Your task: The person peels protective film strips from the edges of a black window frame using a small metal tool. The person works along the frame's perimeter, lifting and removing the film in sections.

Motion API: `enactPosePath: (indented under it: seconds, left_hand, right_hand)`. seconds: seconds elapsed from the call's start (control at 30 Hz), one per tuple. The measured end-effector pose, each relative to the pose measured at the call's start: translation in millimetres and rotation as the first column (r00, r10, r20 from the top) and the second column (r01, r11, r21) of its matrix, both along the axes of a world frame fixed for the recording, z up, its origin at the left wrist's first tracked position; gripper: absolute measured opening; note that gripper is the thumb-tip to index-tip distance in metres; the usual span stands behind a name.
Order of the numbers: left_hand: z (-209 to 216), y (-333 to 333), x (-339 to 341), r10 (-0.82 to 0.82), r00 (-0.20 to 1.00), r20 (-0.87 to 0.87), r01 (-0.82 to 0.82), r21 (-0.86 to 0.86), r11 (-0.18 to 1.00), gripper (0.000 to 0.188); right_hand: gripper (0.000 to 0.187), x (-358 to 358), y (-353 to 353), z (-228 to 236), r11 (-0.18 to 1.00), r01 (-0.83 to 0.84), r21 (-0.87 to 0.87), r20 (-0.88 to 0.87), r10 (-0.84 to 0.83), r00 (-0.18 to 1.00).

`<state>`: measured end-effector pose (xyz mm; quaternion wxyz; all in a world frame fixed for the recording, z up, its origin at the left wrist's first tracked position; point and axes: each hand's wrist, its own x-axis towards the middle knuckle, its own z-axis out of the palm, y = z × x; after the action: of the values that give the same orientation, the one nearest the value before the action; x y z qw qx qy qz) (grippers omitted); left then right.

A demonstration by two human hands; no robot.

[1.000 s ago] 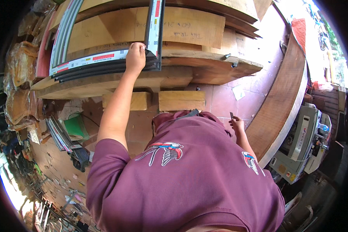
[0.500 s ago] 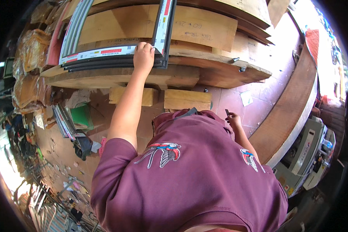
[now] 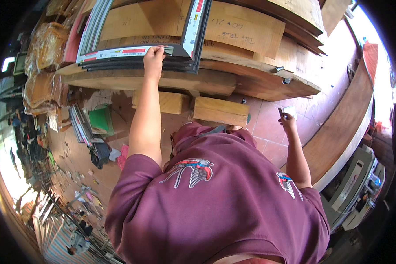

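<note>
Pinching a bent, greyish end of thin protective film (image 3: pixel 114 53), the left hand (image 3: pixel 154 61) has its grip closed, thumb against fingers, over the near bar of the top dark frame (image 3: pixel 180 51). This frame lies on a stack of several slim, straight-edged ones, along the near edge of the wooden plank stack (image 3: pixel 268 42), toward its left end. The film is smooth and white with red printed patches; bare matte black shows at the frame's near right corner, while white film covers the side bar beyond it. The planks are broad, pale and flat-grained, some with rough edges and handwriting. The right hand (image 3: pixel 288 123) is held out above the tiled floor (image 3: pixel 264 127), its fingers closed on a small dark piece (image 3: pixel 280 112), flat and narrow, too small to identify. A white sheet (image 3: pixel 290 110) shows partly behind that hand. Two squared wooden blocks (image 3: pixel 220 112) sit by the stack's near edge. The frames' far ends are cut off by the upper border, and the left fingers hide part of the film's fold.
</note>
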<state>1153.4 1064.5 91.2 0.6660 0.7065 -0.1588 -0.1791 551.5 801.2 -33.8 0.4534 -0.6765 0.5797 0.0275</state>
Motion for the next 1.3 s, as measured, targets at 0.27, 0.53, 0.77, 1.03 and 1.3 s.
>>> enactPosePath:
  seconds: [0.27, 0.53, 0.77, 1.03, 1.3]
  left_hand:
    - [54.9, -15.6, 35.9, -0.439, 0.898, -0.008, 0.399, 0.432, 0.809, 0.041]
    - [45.9, -33.6, 63.7, -0.781, 0.616, -0.096, 0.630, 0.655, 0.416, 0.025]
    - [31.8, -21.2, 89.9, -0.761, 0.580, -0.290, 0.814, 0.244, 0.527, 0.012]
    - [23.7, -15.4, 86.6, -0.732, 0.632, -0.254, 0.771, 0.108, 0.628, 0.009]
    - [28.3, -8.9, 84.9, -0.704, 0.680, -0.205, 0.731, 0.122, 0.671, 0.010]
  right_hand:
    - [0.037, 230.8, 146.7, 105.8, 0.986, 0.166, 0.010, 0.448, -0.153, 0.881]
    - [0.035, 404.0, 204.1, 160.5, 0.980, 0.106, 0.168, 0.716, -0.196, 0.670]
    - [0.036, 465.4, 182.4, 151.9, 0.995, 0.068, -0.078, 0.601, -0.008, 0.799]
    - [0.037, 486.2, 170.5, 156.3, 0.988, -0.036, -0.148, 0.531, 0.110, 0.840]
    - [0.030, 501.3, 164.4, 163.4, 0.983, -0.118, -0.137, 0.499, 0.172, 0.850]
